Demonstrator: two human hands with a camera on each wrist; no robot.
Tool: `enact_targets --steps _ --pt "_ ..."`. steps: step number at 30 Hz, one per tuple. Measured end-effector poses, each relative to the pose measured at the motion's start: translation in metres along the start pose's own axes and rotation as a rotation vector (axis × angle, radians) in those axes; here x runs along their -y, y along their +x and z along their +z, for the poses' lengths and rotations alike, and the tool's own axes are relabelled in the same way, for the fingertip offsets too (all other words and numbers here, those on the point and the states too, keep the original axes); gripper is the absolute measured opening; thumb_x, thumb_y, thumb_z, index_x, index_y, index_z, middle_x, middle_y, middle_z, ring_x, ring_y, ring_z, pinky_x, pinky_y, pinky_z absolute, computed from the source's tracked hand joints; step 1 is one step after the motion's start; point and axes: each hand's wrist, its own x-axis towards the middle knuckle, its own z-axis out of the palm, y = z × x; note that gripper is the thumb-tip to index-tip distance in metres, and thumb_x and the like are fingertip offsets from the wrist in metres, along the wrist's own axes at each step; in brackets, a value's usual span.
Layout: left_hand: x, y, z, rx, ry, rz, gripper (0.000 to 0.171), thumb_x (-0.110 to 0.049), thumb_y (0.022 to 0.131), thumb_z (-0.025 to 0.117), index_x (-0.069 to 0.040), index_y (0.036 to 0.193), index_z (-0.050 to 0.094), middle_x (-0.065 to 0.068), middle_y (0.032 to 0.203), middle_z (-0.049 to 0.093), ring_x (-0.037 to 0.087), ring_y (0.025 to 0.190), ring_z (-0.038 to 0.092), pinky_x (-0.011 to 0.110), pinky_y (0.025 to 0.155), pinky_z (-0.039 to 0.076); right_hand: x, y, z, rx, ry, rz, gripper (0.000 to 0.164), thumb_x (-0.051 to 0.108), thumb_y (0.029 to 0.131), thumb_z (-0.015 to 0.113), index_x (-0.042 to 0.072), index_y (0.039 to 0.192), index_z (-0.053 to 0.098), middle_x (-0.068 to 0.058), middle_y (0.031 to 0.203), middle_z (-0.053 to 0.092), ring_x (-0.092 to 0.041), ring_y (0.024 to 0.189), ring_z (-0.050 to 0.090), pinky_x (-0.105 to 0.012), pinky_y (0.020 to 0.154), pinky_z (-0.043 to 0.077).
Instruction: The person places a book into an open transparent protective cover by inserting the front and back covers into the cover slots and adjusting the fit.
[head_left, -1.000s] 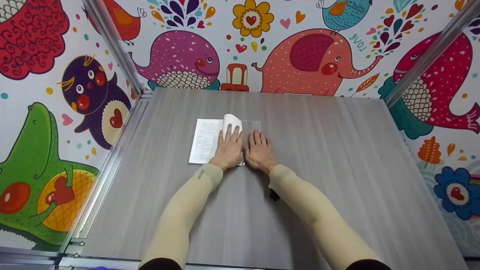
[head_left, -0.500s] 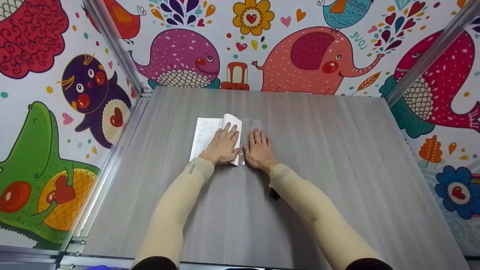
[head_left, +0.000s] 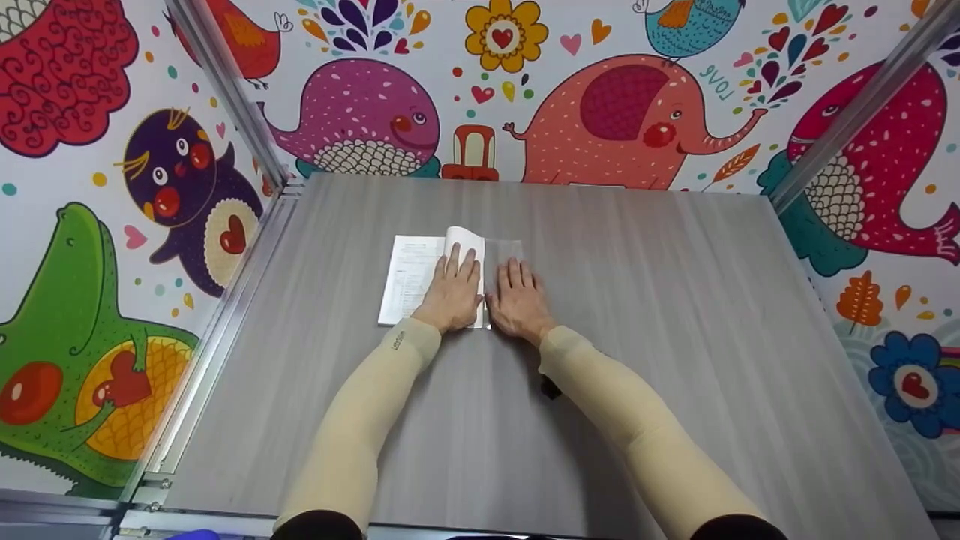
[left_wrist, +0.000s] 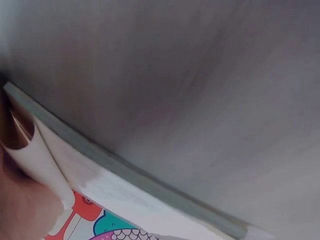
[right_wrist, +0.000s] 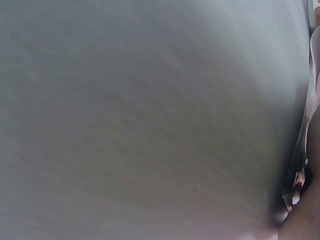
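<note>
An open booklet [head_left: 412, 274] lies on the gray tabletop [head_left: 675, 337], a white page [head_left: 463, 238] curling up at its top. The left hand [head_left: 450, 296] rests flat on that page, fingers straight and slightly apart. Just beside it, the right hand [head_left: 519, 300] lies flat over a clear sheet [head_left: 512, 248], fingers straight with narrow gaps. Pale sleeves [head_left: 360, 420] cover the 2 forearms.

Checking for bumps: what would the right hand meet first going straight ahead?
Past the clear sheet beneath, the right hand would probably first meet the printed wall across the tabletop; depth is unclear.
</note>
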Motion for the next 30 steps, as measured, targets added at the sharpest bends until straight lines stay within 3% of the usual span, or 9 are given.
enact_targets --steps 6,15,23,30 --pt "-0.0047 0.0016 0.0008 -0.035 -0.008 -0.028 0.071 -0.037 0.117 0.049 0.001 0.174 0.033 0.021 0.188 0.024 0.049 0.177 0.011 0.062 0.143 0.02 -0.002 0.0017 -0.0017 0.037 -0.012 0.007 0.077 0.046 0.118 0.029 0.001 0.179 0.016 -0.025 0.189 0.011 -0.046 0.178 0.01 -0.063 0.144 0.013" --pt "-0.002 0.003 0.0048 -0.018 -0.051 -0.069 0.07 -0.035 0.117 0.049 -0.001 0.175 0.031 0.018 0.189 0.02 0.046 0.178 0.008 0.061 0.143 0.019 -0.0032 -0.0001 -0.0017 0.029 0.005 -0.032 0.079 0.047 0.117 0.031 -0.001 0.178 0.018 -0.027 0.188 0.013 -0.049 0.177 0.011 -0.064 0.143 0.014" --pt "-0.0002 0.0003 0.0042 -0.068 -0.101 -0.081 0.064 -0.028 0.116 0.049 0.0 0.172 0.039 0.019 0.187 0.026 0.047 0.177 0.012 0.064 0.141 0.025 -0.0035 0.0 -0.0005 0.008 0.017 -0.049 0.08 0.047 0.116 0.033 -0.002 0.177 0.019 -0.028 0.187 0.015 -0.049 0.176 0.013 -0.065 0.143 0.014" --pt "-0.0057 0.0055 0.0062 -0.09 -0.152 -0.149 0.063 -0.019 0.112 0.054 0.0 0.17 0.043 0.018 0.187 0.028 0.046 0.177 0.014 0.064 0.14 0.027 -0.0019 -0.0021 -0.0055 0.032 0.015 -0.032 0.08 0.047 0.116 0.033 -0.001 0.178 0.017 -0.027 0.188 0.013 -0.048 0.177 0.011 -0.065 0.143 0.015"
